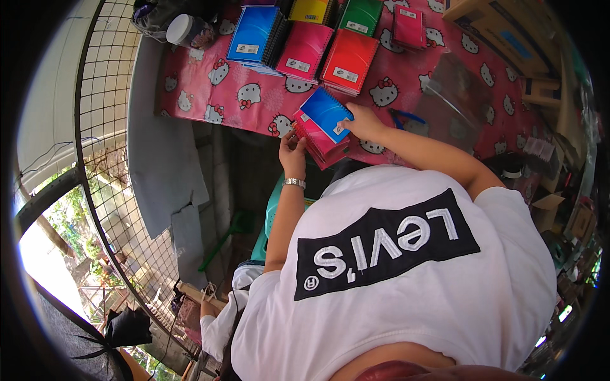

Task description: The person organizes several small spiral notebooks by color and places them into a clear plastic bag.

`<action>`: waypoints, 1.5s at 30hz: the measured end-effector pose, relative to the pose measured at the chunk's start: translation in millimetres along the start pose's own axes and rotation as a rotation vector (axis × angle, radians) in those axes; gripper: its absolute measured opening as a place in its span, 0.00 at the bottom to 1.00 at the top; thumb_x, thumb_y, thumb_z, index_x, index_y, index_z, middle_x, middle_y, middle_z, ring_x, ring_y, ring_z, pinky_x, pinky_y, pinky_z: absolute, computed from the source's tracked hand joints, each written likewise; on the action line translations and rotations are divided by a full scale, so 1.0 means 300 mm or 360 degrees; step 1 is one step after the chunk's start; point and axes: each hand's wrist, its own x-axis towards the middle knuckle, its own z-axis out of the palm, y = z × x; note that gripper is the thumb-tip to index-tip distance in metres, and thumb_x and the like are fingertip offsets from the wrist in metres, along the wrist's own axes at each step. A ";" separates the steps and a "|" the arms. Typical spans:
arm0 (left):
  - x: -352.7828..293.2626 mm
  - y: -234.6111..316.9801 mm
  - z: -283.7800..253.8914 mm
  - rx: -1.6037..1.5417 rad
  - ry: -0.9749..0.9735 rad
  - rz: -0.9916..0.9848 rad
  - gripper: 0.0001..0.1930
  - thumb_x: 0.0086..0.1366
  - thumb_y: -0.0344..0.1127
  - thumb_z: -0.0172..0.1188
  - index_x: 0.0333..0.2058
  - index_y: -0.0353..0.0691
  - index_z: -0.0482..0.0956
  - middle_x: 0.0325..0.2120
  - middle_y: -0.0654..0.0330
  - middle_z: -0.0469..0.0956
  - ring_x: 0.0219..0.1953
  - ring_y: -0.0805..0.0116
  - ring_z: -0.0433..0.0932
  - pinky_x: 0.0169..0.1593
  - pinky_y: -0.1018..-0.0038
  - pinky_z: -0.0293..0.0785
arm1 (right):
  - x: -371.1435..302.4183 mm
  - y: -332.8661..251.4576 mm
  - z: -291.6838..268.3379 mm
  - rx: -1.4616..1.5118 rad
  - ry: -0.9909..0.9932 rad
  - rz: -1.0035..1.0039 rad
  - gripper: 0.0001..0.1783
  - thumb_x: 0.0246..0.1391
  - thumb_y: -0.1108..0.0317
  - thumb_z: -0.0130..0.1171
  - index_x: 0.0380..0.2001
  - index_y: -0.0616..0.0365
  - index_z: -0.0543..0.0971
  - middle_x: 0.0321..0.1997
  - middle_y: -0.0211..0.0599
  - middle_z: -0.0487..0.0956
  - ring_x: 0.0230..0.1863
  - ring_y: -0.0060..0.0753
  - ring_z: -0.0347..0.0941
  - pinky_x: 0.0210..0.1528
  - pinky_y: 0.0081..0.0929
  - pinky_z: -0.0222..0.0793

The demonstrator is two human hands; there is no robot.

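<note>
At the table's near edge, my right hand (pixel 363 122) grips a small blue spiral notebook (pixel 321 112) by its right side, thumb on top near the white label. Beneath it lies a small stack of pink spiral notebooks (pixel 325 150), partly covered by the blue one. My left hand (pixel 293 152), with a metal watch on the wrist, closes its fingers on the left edge of the pink stack. Just beyond are piles of spiral notebooks: blue (pixel 255 30), pink (pixel 306 47) and red (pixel 350 57).
Green (pixel 361 14), yellow (pixel 311 10) and smaller pink notebooks (pixel 408 26) sit farther back on the pink patterned tablecloth (pixel 210 89). To the right lie a blue-handled tool (pixel 408 118), a clear plastic bag (pixel 452 89) and a cardboard box (pixel 495 38). A white-lidded jar (pixel 180 30) stands far left.
</note>
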 end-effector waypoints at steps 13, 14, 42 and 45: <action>-0.084 0.083 0.067 -0.0470 0.0138 -0.0197 0.16 0.61 0.28 0.58 0.48 0.37 0.70 0.39 0.63 0.74 0.35 0.73 0.73 0.41 0.74 0.71 | -0.074 -0.085 0.000 0.0152 -0.0342 -0.0275 0.26 0.48 0.68 0.63 0.50 0.62 0.70 0.47 0.51 0.75 0.50 0.48 0.74 0.53 0.36 0.68; -0.086 0.050 0.047 -0.0602 0.0060 -0.0149 0.16 0.61 0.28 0.59 0.48 0.37 0.70 0.40 0.63 0.74 0.37 0.73 0.73 0.43 0.75 0.71 | -0.084 -0.077 0.020 0.0183 -0.0375 -0.0277 0.28 0.48 0.68 0.63 0.52 0.61 0.68 0.48 0.51 0.75 0.51 0.47 0.73 0.54 0.36 0.68; -0.150 -0.002 -0.243 -0.1280 -0.0236 -0.0255 0.24 0.61 0.32 0.55 0.57 0.45 0.66 0.52 0.58 0.73 0.54 0.55 0.71 0.55 0.54 0.68 | -0.020 0.032 0.078 -0.0249 -0.0215 -0.0076 0.22 0.46 0.57 0.67 0.35 0.63 0.73 0.34 0.53 0.78 0.38 0.54 0.75 0.41 0.43 0.69; -0.143 -0.012 -0.258 -0.1288 -0.0225 -0.0238 0.22 0.61 0.33 0.55 0.56 0.46 0.67 0.52 0.59 0.73 0.54 0.56 0.71 0.54 0.53 0.68 | -0.023 -0.002 0.045 -0.0389 -0.0231 -0.0066 0.16 0.50 0.62 0.62 0.35 0.63 0.74 0.33 0.54 0.78 0.38 0.56 0.74 0.42 0.45 0.69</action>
